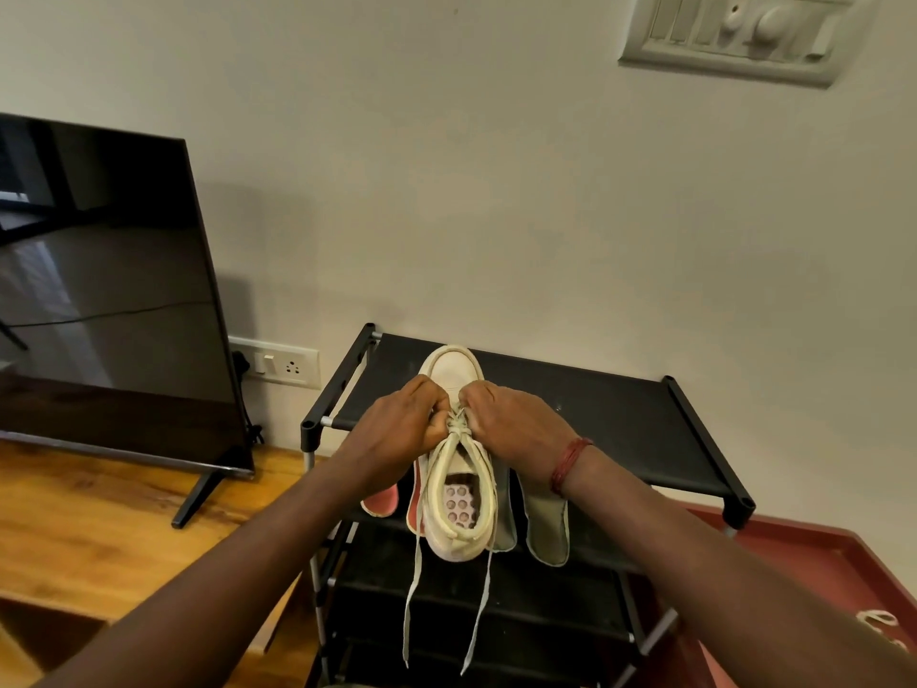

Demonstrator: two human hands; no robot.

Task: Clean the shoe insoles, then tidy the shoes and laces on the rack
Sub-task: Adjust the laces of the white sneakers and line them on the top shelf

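Atop the rack (620, 414), the left hand (397, 424) and right hand (516, 424) pinch the shoe's (454, 372) lace (458, 428) at its knot. The insoles (548, 528) lie loose beside the shoe, so refitting seems left.

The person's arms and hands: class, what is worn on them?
No sleeves or gloves show anywhere in the head view. The right hand has a red thread band wound in several strands round its wrist. The left hand and its wrist wear nothing.
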